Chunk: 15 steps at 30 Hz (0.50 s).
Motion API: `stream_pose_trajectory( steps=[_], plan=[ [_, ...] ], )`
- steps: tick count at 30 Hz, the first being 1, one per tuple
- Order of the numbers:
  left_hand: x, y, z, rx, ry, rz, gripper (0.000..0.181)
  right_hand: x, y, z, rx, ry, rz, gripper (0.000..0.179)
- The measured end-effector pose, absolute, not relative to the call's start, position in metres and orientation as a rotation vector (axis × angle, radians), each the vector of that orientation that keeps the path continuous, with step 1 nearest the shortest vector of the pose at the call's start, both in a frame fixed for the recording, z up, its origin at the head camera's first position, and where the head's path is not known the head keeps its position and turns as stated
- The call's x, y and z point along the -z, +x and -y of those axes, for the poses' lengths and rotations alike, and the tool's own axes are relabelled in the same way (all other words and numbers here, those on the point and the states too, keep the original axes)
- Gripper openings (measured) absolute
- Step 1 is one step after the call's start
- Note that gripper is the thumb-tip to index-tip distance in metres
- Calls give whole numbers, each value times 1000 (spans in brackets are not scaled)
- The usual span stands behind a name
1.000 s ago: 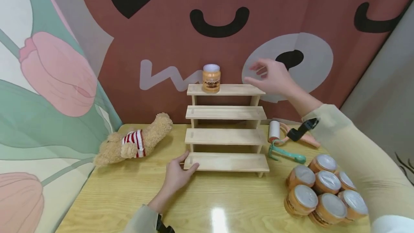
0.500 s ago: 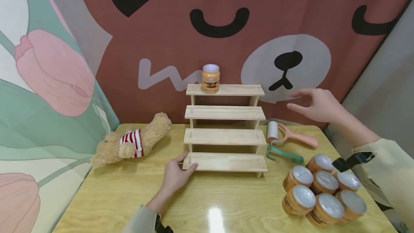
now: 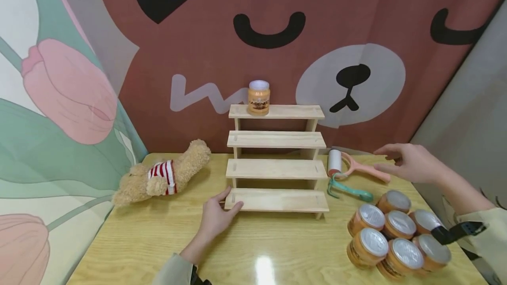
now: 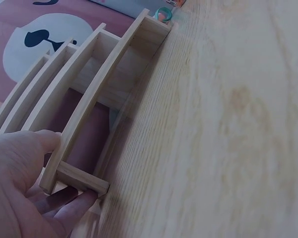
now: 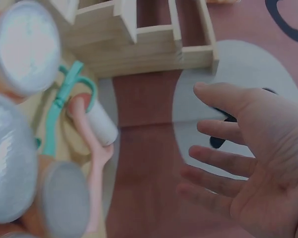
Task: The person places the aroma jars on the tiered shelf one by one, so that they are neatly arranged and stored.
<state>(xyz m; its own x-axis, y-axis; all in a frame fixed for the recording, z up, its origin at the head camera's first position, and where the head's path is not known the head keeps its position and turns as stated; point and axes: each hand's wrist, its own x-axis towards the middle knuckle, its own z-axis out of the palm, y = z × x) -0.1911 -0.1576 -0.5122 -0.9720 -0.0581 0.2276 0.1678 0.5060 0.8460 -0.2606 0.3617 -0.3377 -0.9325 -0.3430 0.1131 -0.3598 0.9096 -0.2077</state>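
A four-step wooden display shelf (image 3: 277, 169) stands at the back of the table. My left hand (image 3: 215, 218) grips the left end of its lowest step. In the left wrist view the thumb lies at the board's edge and fingers (image 4: 79, 208) reach round the end support. A single orange jar (image 3: 259, 102) with a pale lid stands on the top step, left of its middle. My right hand (image 3: 420, 165) is in the air at the right, holding nothing, fingers spread in the right wrist view. Below it stand several orange jars (image 3: 368, 252) with silvery lids, grouped closely.
A pink-handled lint roller (image 3: 362, 168) and a teal hooked tool (image 3: 350, 189) lie right of the shelf. At the left lies a tan plush toy (image 3: 184, 173) in a red-striped top. A printed curtain (image 3: 190, 47) hangs behind the table (image 3: 150, 241).
My right hand has moved from beside the top step rightward and down, toward the grouped jars. The left hand keeps its place on the lowest step, and the jar on top has not moved.
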Motion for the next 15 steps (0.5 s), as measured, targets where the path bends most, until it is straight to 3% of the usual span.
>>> stream_pose_trajectory(
  steps=[15],
  plan=[
    [513,-192,157,1478,-79,2513,68,377,-242,-389,-445,653,3139,52]
  ],
)
